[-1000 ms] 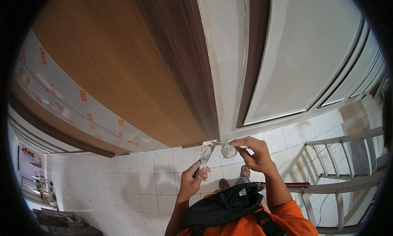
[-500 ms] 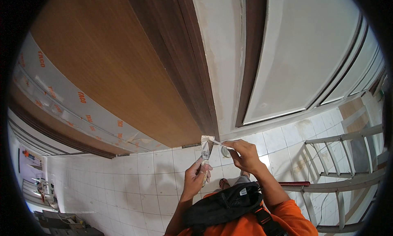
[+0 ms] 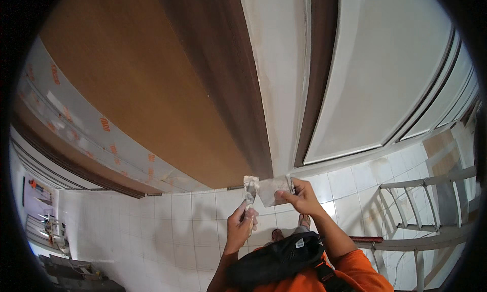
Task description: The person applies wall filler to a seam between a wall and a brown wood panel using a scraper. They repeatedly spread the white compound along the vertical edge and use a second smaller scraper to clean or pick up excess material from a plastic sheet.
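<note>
My left hand [image 3: 240,223] is wrapped round the handle of a putty knife [image 3: 250,189], whose blade points up and is smeared with whitish filler. In my right hand [image 3: 304,197] is a flat, thin rectangular scraper blade [image 3: 274,191], gripped by its right end with the thumb on its face. The scraper's broad side is turned up and has pale smears. Its left edge meets or nearly meets the putty knife's blade; whether they touch is hard to tell. Both tools are held in front of me, above the floor and close to the foot of the wall.
A brown wood panel [image 3: 152,79] with a dark frame [image 3: 223,79] rises ahead, beside a narrow white wall strip [image 3: 281,79]. A white framed panel [image 3: 380,79] stands at right. A metal ladder [image 3: 446,241] lies to the right over white floor tiles [image 3: 177,231]. A black bag [image 3: 276,256] hangs at my waist.
My right hand has turned the scraper from nearly edge-on to broad face up, with the thumb now on top. Both tools sit slightly lower in view.
</note>
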